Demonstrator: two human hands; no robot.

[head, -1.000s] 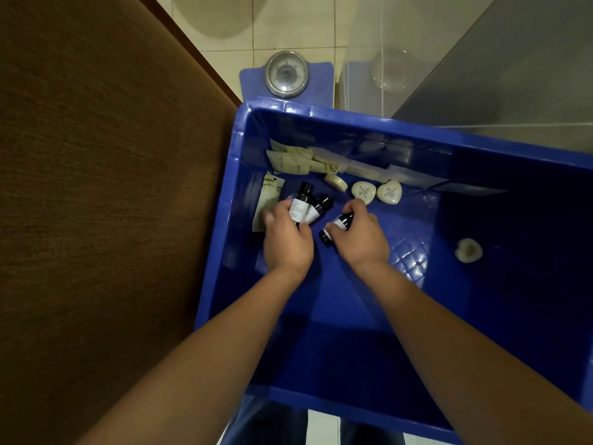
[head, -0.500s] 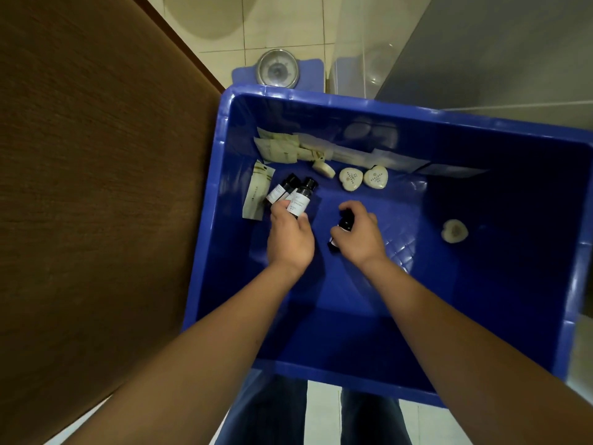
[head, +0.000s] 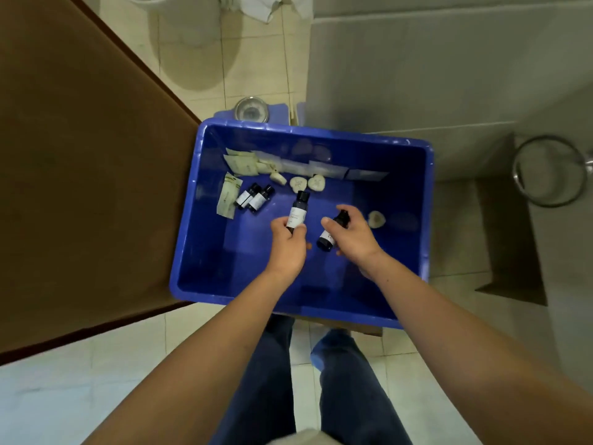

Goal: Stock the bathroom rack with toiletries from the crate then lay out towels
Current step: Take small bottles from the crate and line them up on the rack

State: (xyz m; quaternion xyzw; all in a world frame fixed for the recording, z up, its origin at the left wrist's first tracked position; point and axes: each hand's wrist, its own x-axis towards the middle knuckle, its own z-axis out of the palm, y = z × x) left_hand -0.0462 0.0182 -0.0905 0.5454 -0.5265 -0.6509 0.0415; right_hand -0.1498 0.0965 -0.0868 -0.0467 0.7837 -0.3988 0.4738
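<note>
A blue plastic crate (head: 426,220) stands below me. My left hand (head: 287,244) grips a small dark bottle (head: 297,211) with a white label, held upright above the crate floor. My right hand (head: 353,236) holds a second dark bottle (head: 328,238), tilted. Two more small bottles (head: 254,197) lie side by side at the crate's left. Heart-shaped soaps (head: 308,183) and pale sachets (head: 244,163) lie along the far wall, and one more soap (head: 376,219) sits to the right of my right hand.
A brown wooden door (head: 80,187) fills the left. A round floor drain (head: 251,109) sits beyond the crate. A chrome towel ring (head: 545,171) hangs on the grey wall at right. A toilet base (head: 192,43) stands far ahead. My legs are below the crate.
Both hands have lifted from the crate floor, each with one bottle. Two bottles that were by my left hand stay on the floor. The view has pulled back, higher above the crate.
</note>
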